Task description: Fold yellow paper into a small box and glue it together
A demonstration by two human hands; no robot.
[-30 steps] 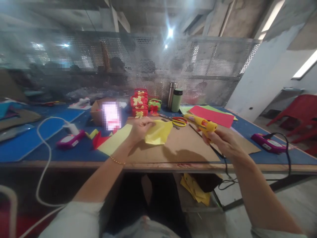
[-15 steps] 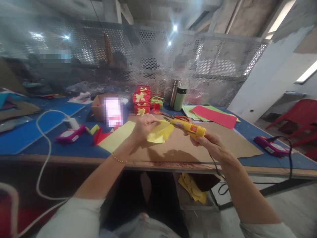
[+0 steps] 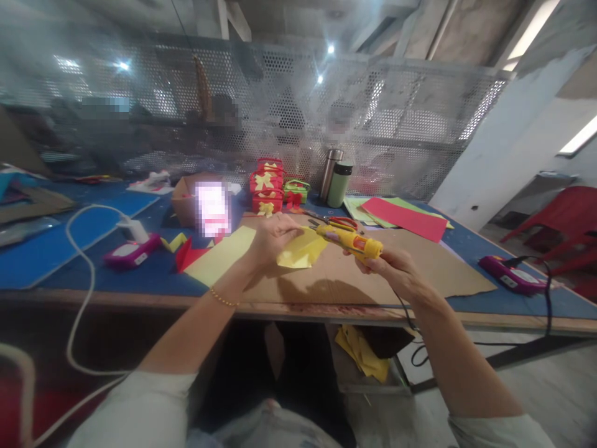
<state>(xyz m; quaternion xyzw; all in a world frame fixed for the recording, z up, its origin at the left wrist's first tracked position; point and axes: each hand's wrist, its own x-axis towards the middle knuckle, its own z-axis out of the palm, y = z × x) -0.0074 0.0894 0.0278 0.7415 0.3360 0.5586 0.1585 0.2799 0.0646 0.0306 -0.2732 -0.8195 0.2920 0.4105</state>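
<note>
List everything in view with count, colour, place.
Glue gun: one, yellow, centre
Folded paper: one, yellow, centre
Cardboard sheet: one, brown, centre
Pale sheet: one, yellow, centre-left
Table: one, blue, beneath these
Boxes with bows: count unclear, red, rear
Small box: one, green, rear
Bottles: two, silver and green, rear
Scissors: count unclear, red handle, centre
Loose sheets: several, red and green, right
Cased devices: two, purple, left and right
Cables: several, white and black, both sides
Screen: one, white, blurred, left
Cardboard box: one, brown, left
Loose pieces: several, yellow, under table
Chairs: count unclear, red, right
Perforated panel: one, grey, background
Left grip: one, holding folded paper
Right grip: one, holding glue gun
</note>
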